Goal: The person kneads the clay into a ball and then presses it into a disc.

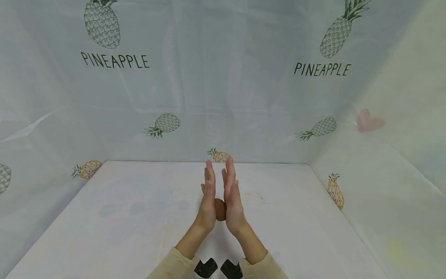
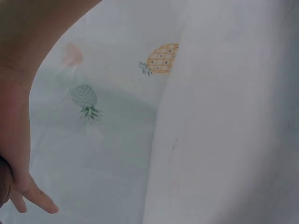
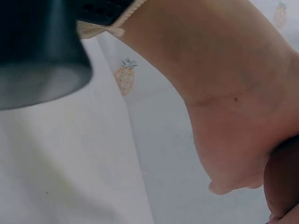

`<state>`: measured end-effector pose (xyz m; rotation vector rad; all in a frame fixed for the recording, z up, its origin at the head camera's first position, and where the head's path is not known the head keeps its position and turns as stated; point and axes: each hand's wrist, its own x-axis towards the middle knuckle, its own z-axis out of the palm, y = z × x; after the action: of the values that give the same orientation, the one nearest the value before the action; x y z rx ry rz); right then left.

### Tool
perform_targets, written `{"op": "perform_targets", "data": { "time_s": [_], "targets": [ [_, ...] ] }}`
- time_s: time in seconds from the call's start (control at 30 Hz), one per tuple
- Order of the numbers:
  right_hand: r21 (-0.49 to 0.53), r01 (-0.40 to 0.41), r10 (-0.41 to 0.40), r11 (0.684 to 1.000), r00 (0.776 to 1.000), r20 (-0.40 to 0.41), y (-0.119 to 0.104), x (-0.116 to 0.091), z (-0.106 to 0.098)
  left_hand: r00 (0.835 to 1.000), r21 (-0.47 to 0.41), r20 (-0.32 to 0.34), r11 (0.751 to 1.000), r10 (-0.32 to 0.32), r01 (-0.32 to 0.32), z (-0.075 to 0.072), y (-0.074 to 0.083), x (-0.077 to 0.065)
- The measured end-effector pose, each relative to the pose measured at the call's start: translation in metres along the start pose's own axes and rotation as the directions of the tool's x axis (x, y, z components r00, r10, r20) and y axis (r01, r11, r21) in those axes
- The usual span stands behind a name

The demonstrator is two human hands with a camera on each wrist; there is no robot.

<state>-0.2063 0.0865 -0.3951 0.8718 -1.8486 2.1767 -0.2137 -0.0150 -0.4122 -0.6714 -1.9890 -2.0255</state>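
Observation:
A smooth brown ball (image 1: 220, 209) sits between my two palms, low near the heels of the hands. My left hand (image 1: 208, 203) presses it from the left, fingers straight and pointing forward. From the other side, my right hand (image 1: 233, 201) presses against it with its fingers straight too. Above the ball a narrow gap separates the palms. At the right wrist view's lower right edge, the brown ball (image 3: 281, 182) lies against the palm. Only a sliver of the brown ball (image 2: 4, 182) shows at the left edge of the left wrist view.
Both hands are over a white table (image 1: 139, 232). Behind it hangs a pale sheet (image 1: 223, 89) printed with pineapples, which also lines both sides. Dark wrist devices (image 1: 206, 268) sit at the two beige sleeves (image 1: 177, 265).

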Motion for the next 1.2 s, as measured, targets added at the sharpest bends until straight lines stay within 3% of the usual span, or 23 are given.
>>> {"op": "perform_targets", "data": {
  "time_s": [0.23, 0.6, 0.77, 0.93, 1.2],
  "targets": [
    [0.008, -0.024, 0.025, 1.000, 0.998, -0.056, -0.003, 0.002, -0.007, 0.999, -0.009, 0.043, 1.000, 0.003, -0.002, 0.007, -0.001, -0.003],
    [0.034, -0.055, 0.059, 0.998, 0.993, -0.104, 0.005, 0.004, -0.013, 0.995, 0.043, 0.064, 0.996, 0.080, -0.082, 0.014, 0.004, -0.008],
    [0.044, -0.070, 0.072, 0.997, 0.996, -0.057, 0.011, 0.004, -0.012, 0.996, 0.009, 0.048, 0.997, 0.075, -0.076, 0.013, 0.010, -0.008],
    [0.057, -0.086, 0.083, 0.995, 0.996, 0.040, 0.016, 0.003, -0.008, 0.998, -0.038, 0.017, 0.997, 0.062, -0.061, 0.007, 0.015, -0.007],
    [0.029, -0.090, 0.086, 0.996, 0.989, 0.123, 0.015, 0.000, 0.001, 0.998, -0.101, -0.052, 0.994, 0.048, -0.053, -0.005, 0.012, 0.001]
  ]
}}
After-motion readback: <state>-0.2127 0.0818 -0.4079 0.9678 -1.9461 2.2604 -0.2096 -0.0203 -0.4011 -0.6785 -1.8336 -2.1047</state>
